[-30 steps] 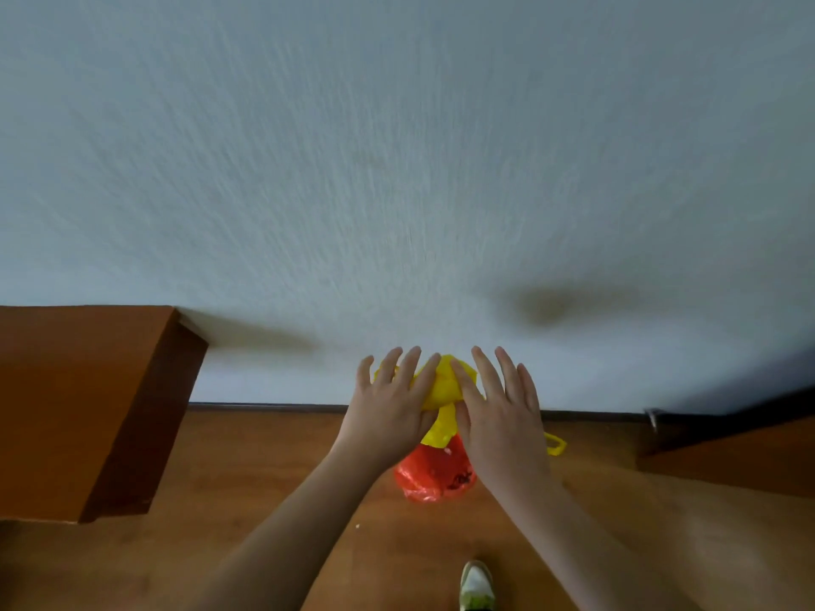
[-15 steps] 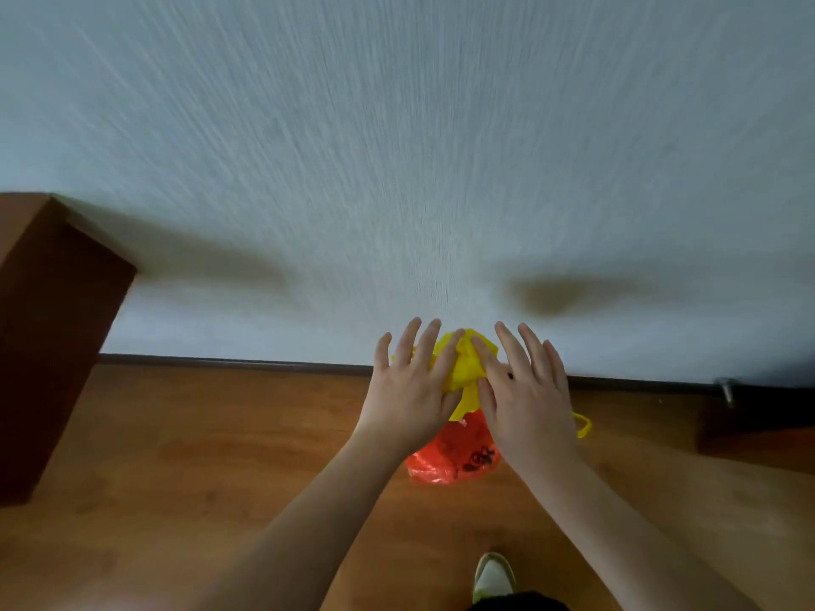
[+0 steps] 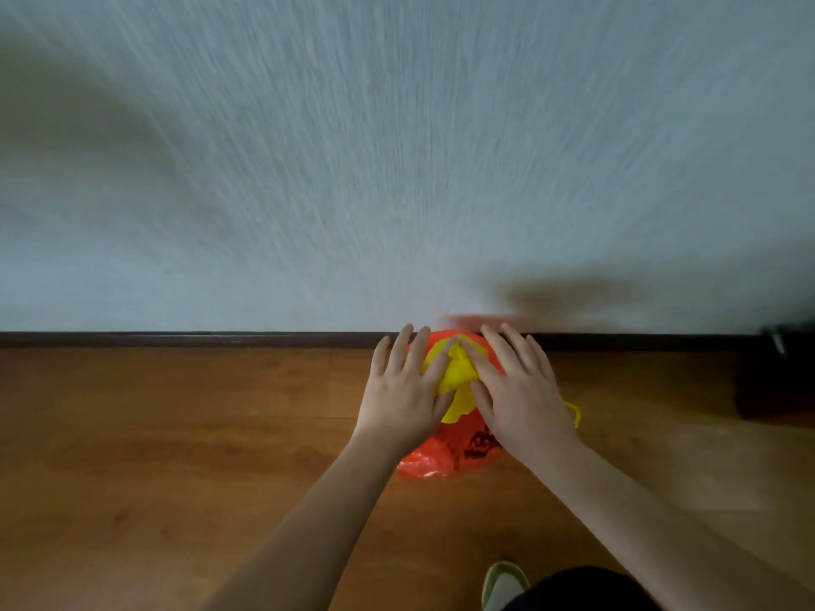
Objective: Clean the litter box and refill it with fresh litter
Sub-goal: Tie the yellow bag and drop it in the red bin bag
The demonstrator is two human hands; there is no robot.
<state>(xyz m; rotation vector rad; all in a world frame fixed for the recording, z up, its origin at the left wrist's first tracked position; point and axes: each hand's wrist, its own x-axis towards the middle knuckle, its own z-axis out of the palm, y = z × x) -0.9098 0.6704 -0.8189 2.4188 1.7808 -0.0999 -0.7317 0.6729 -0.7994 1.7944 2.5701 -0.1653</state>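
both hands, left hand (image 3: 403, 396) and right hand (image 3: 518, 401), fingers pinching its yellow plastic neck (image 3: 454, 374), have lowered the knotted orange plastic waste bag (image 3: 445, 456) to the wooden floor (image 3: 176, 434), so disposal looks nearly done.

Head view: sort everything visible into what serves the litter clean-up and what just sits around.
Part of the job:
- orange plastic bag, on the floor by the wall
- yellow bag top, bunched between both hands
- left hand, pinching the yellow plastic
- right hand, pinching it too

Just there:
- wooden floor
- dark baseboard
- shoe
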